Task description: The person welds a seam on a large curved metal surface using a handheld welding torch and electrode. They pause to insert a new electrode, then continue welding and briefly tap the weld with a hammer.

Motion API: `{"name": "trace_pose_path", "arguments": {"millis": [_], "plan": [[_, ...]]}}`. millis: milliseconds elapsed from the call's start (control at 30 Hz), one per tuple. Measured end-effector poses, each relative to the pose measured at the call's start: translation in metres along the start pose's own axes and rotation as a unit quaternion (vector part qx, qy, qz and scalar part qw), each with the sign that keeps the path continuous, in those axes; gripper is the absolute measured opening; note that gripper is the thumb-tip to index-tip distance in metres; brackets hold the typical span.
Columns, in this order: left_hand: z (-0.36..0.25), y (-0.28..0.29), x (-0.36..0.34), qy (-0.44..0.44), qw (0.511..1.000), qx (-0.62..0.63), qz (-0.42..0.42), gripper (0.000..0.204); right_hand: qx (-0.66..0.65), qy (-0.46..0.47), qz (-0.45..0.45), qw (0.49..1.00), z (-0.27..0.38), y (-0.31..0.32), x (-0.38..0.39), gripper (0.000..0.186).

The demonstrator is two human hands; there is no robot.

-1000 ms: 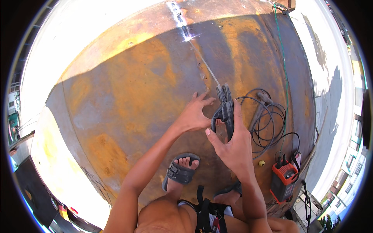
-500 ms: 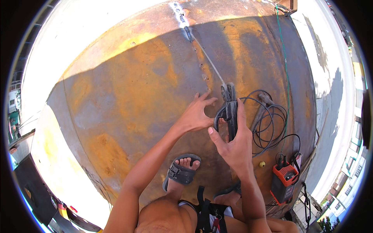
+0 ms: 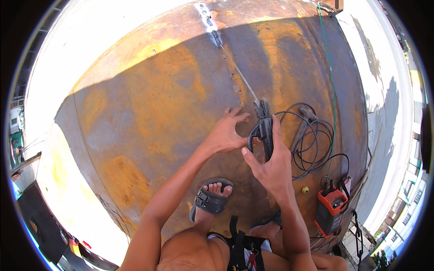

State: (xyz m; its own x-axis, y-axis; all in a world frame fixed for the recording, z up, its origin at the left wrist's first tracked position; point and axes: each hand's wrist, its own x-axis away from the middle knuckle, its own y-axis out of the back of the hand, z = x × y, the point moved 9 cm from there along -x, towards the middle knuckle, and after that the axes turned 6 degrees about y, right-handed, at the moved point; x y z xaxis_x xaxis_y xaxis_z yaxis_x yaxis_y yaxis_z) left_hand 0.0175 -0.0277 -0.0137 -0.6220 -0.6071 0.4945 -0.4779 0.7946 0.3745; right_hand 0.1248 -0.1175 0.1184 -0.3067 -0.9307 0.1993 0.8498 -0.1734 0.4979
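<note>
My right hand [image 3: 273, 169] is closed round a black welding electrode holder [image 3: 266, 133]. A thin grey welding rod [image 3: 242, 77] sticks out of its jaws, slanting up and left. The rod's far tip is at the dark end of a bead of weld [image 3: 215, 37] along a seam in the rusty plate, too small to tell whether it touches. Just left of the holder is my left hand [image 3: 227, 132], fingers spread and curved, holding nothing I can see. Its thumb side comes close to the holder's lever; contact there is unclear.
A coiled black cable [image 3: 312, 151] lies right of the holder beside a hammer-like tool [image 3: 307, 115]. An orange and black welding machine [image 3: 331, 210] stands at the lower right. A green cord [image 3: 331, 77] runs along the right. My sandalled foot [image 3: 214, 196] rests on the curved rusty plate [image 3: 149, 104].
The holder and my right hand have shifted slightly left, and the rod's tip has moved a little up and left along the seam. My left hand has barely moved.
</note>
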Motion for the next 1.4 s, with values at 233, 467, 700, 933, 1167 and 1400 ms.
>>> {"name": "trace_pose_path", "arguments": {"millis": [233, 467, 700, 933, 1167, 1400], "plan": [[0.0, 0.002, 0.001, 0.001, 1.0, 0.002, -0.005, 0.1, -0.006, 0.007, 0.003, 1.0, 0.0, 0.0, -0.002, 0.101], [0.002, 0.0, 0.0, 0.008, 1.0, -0.012, -0.001, 0.104, 0.006, 0.005, 0.006, 1.0, -0.001, -0.001, 0.0, 0.102], [-0.001, -0.001, 0.0, 0.003, 1.0, -0.011, 0.003, 0.108, 0.032, 0.003, 0.018, 0.999, 0.004, 0.001, 0.001, 0.103], [0.001, -0.001, 0.001, -0.003, 1.0, -0.012, 0.003, 0.108, 0.019, -0.001, 0.015, 1.0, 0.002, 0.0, 0.004, 0.102], [0.0, -0.002, -0.002, 0.022, 1.0, -0.017, 0.007, 0.092, -0.236, -0.119, -0.03, 0.964, -0.029, -0.002, 0.006, 0.095], [0.003, -0.002, -0.004, 0.007, 1.0, -0.017, 0.006, 0.094, -0.138, -0.024, -0.035, 0.989, -0.005, 0.001, -0.002, 0.095]]}}
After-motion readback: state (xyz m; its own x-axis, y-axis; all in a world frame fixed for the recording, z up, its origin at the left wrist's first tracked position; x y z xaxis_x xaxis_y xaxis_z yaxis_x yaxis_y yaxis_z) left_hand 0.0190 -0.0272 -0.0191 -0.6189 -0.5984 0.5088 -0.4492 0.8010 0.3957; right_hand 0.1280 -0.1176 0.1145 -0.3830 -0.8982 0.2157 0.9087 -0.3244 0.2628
